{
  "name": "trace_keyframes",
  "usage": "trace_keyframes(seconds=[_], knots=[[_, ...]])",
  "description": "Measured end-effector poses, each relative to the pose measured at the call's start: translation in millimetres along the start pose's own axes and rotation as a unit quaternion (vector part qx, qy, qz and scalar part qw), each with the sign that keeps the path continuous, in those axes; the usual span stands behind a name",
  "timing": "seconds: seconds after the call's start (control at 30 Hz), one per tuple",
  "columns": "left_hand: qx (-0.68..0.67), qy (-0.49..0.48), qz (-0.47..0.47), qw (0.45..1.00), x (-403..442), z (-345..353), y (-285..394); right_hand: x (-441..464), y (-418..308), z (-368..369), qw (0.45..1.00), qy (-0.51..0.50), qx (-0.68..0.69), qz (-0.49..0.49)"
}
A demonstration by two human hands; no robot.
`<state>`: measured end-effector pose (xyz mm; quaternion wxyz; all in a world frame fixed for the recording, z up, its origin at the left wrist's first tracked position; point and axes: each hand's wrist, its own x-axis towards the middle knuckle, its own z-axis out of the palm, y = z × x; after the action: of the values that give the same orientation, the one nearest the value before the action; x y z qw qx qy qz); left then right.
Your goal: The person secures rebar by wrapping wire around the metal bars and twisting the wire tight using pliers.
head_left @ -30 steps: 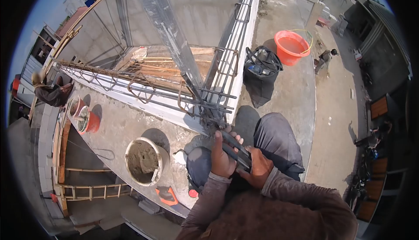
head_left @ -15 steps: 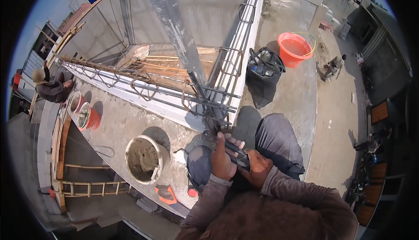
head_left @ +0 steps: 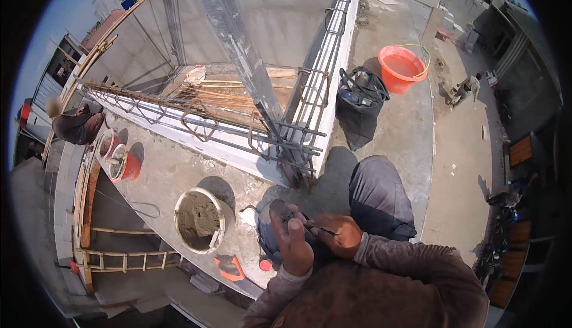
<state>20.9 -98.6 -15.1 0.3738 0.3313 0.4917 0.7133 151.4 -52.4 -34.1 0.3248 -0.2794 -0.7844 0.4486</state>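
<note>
My left hand (head_left: 292,244) is raised above my left knee, its thumb and fingers stretched apart. A dark grey patch (head_left: 281,210) shows at its fingers; whether it is part of a tool or a separate piece, I cannot tell. My right hand (head_left: 341,235) is closed around a dark hand tool (head_left: 317,228), which points toward the left palm. Most of the tool is hidden, so its kind is unclear. Just beyond both hands, the steel rebar cage (head_left: 298,140) meets at a corner over the white-faced wall (head_left: 238,156).
A bucket of mortar (head_left: 199,221) stands at left, with an orange-handled saw (head_left: 229,267) nearby. Red buckets (head_left: 124,166) and a seated person (head_left: 74,125) are farther left. A black bag (head_left: 360,110) and red basin (head_left: 402,70) stand at right. The ledge drops off on both sides.
My hands have drawn back from the rebar corner. The left hand has moved left and spread its fingers, while the right still holds the tool. The person below at right has shifted posture.
</note>
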Motion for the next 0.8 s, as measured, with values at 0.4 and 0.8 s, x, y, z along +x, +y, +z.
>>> trace_keyframes(seconds=[0.4, 0.8], knots=[[0.404, -0.309, -0.022, 0.861, 34.4, -97.5, 31.4, 16.8, -13.6, -112.5, 0.946, -0.012, 0.32, 0.039], [0.451, -0.478, 0.091, 0.748, 52.4, 33.2, -71.0, 1.3, -1.7, -144.7, 0.865, 0.267, 0.42, 0.068]])
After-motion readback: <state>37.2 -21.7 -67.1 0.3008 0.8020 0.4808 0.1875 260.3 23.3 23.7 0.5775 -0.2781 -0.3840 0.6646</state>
